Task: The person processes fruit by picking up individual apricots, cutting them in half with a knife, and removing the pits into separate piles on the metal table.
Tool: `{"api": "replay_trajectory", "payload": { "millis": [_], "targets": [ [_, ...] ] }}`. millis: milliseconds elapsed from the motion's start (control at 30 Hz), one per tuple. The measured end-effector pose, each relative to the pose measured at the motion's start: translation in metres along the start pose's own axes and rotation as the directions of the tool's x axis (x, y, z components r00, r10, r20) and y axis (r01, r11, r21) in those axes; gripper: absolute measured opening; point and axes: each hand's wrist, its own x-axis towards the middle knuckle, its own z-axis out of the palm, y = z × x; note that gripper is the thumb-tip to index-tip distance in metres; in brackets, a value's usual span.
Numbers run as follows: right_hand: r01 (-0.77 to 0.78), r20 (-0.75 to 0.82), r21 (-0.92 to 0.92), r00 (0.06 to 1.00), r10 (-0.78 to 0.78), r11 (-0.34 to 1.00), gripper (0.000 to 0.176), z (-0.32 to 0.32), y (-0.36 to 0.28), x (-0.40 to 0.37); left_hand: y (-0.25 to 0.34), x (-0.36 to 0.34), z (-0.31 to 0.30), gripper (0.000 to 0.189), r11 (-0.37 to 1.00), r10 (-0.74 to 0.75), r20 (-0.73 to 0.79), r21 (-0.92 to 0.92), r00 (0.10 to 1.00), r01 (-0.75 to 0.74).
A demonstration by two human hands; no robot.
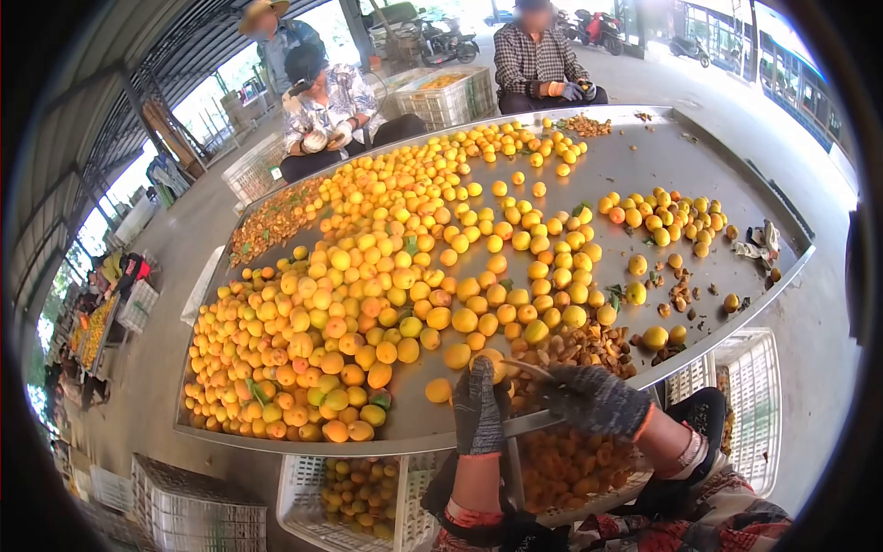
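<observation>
The fingers of my left hand (478, 411), in a dark grey knitted glove, are curled in around a round fruit (490, 365), smooth and yellow-orange. Beside it my right hand (598, 401), in the same ribbed knit with an orange-edged cuff, is folded tight about a slim tool (529, 369); its thin tip points at the fruit, though I can't tell whether they touch.

Just past my right fingertips lies a heap of pits (589, 353), brown, rough and oval. Under my fingers runs the raised lip of the metal table (418, 373), grey and dully shiny. Ahead and to the left of them spreads a thick pile of fruit (322, 317), plump and glossy, a few green leaves among it. Below my wrists, soft orange pieces (572, 465) fill a container. Right of them stands a white lattice crate (760, 405) of plastic. Far across, two people (326, 106) (538, 60) sit at the metal edge.
</observation>
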Motion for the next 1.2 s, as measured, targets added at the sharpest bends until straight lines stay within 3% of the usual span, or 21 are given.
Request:
{"api": "replay_trajectory", "payload": {
  "millis": [33,67,100,167,233,300,333,367,400,533,600,733,800,833,933,1000,1033,1100,1133,1167,1200],
  "targets": [
    [-0.157,0.036,0.075,0.987,0.154,0.985,0.033,-0.008,-0.002,-0.003,-0.003,0.002,-0.005,0.031,1.0,0.002,-0.003,-0.007,1.0,-0.002],
    [-0.028,-0.026,-0.201,0.999,0.023,0.979,0.044,-0.016,0.008,0.003,-0.008,0.001,-0.012,0.029,0.953,0.187,0.137,0.214,0.973,-0.213],
    [-0.037,-0.032,-0.2,0.999,0.031,0.979,0.044,-0.019,0.013,0.002,-0.012,0.0,-0.015,0.027,0.815,0.318,0.314,0.39,0.894,-0.427],
    [0.41,0.042,-0.138,0.912,-0.408,0.902,0.057,-0.022,0.006,0.007,-0.007,-0.005,-0.012,0.03,0.848,0.193,0.297,0.429,0.935,-0.312],
    [0.403,0.097,-0.246,0.915,-0.391,0.881,0.068,-0.018,0.008,0.014,-0.01,-0.003,-0.014,0.033,0.864,0.073,0.271,0.463,0.96,-0.196],
    [0.44,0.084,-0.397,0.891,-0.445,0.806,0.072,-0.015,0.028,0.026,-0.026,0.006,-0.022,0.035,0.259,0.524,0.621,0.536,0.583,-0.804],
    [0.439,0.087,-0.395,0.892,-0.443,0.807,0.072,-0.015,0.039,0.033,-0.029,0.004,-0.019,0.035,0.26,0.523,0.619,0.539,0.586,-0.802],
    [0.413,0.072,-0.284,0.909,-0.411,0.865,0.07,-0.015,0.052,0.04,-0.023,-0.002,-0.006,0.035,0.791,0.318,0.309,0.434,0.896,-0.431],
    [0.381,0.059,-0.168,0.924,-0.377,0.909,0.068,-0.014,0.06,0.044,-0.021,-0.004,0.002,0.036,0.991,-0.103,0.093,0.097,0.99,0.094],
    [0.491,-0.053,-0.352,0.839,-0.541,0.797,0.066,0.0,0.059,0.049,-0.027,-0.005,0.006,0.037,0.987,-0.097,0.07,-0.12,0.993,0.105],
    [0.49,-0.071,-0.509,0.796,-0.601,0.708,0.063,0.007,0.033,0.043,-0.021,-0.006,0.01,0.038,0.851,-0.332,0.104,-0.394,0.937,0.346],
    [0.49,-0.065,-0.589,0.764,-0.642,0.642,0.058,0.012,0.029,0.039,-0.039,0.006,0.0,0.037,0.845,-0.255,0.162,-0.442,0.953,0.301],
    [0.611,-0.133,-0.587,0.575,-0.807,0.531,0.055,0.016,0.044,0.044,-0.029,0.008,0.007,0.038,0.695,-0.425,0.163,-0.572,0.891,0.436],
    [0.611,-0.134,-0.586,0.575,-0.807,0.532,0.055,0.018,0.044,0.041,-0.03,0.009,0.006,0.038,0.696,-0.425,0.162,-0.571,0.891,0.436],
    [0.575,-0.275,-0.307,0.709,-0.649,0.758,0.053,0.017,0.044,0.031,-0.03,0.008,0.01,0.039,0.791,-0.389,0.069,-0.487,0.919,0.371],
    [0.357,-0.529,-0.185,0.749,-0.399,0.916,0.049,0.013,0.042,0.026,-0.018,0.001,0.018,0.038,0.712,-0.367,0.182,-0.576,0.913,0.401],
    [0.326,-0.505,0.358,0.856,-0.112,0.875,0.048,0.007,0.026,0.011,-0.021,0.0,0.014,0.038,0.71,-0.372,0.182,-0.576,0.91,0.405],
    [0.358,-0.45,0.594,0.89,-0.071,0.721,0.048,-0.004,0.018,0.001,-0.021,0.0,0.013,0.037,0.834,-0.379,0.136,-0.378,0.915,0.401],
    [0.362,-0.459,0.59,0.886,-0.069,0.721,0.048,-0.011,0.018,-0.003,-0.019,-0.009,0.011,0.033,0.908,-0.388,0.149,-0.107,0.91,0.405],
    [0.308,-0.392,0.636,0.919,-0.047,0.707,0.049,-0.017,0.018,-0.007,-0.009,-0.02,0.012,0.033,0.905,-0.396,0.154,-0.101,0.905,0.413],
    [0.253,-0.323,0.677,0.946,-0.031,0.691,0.05,-0.021,0.018,-0.011,-0.001,-0.029,0.012,0.032,0.873,-0.352,0.324,0.452,0.878,0.184]
  ]
}}
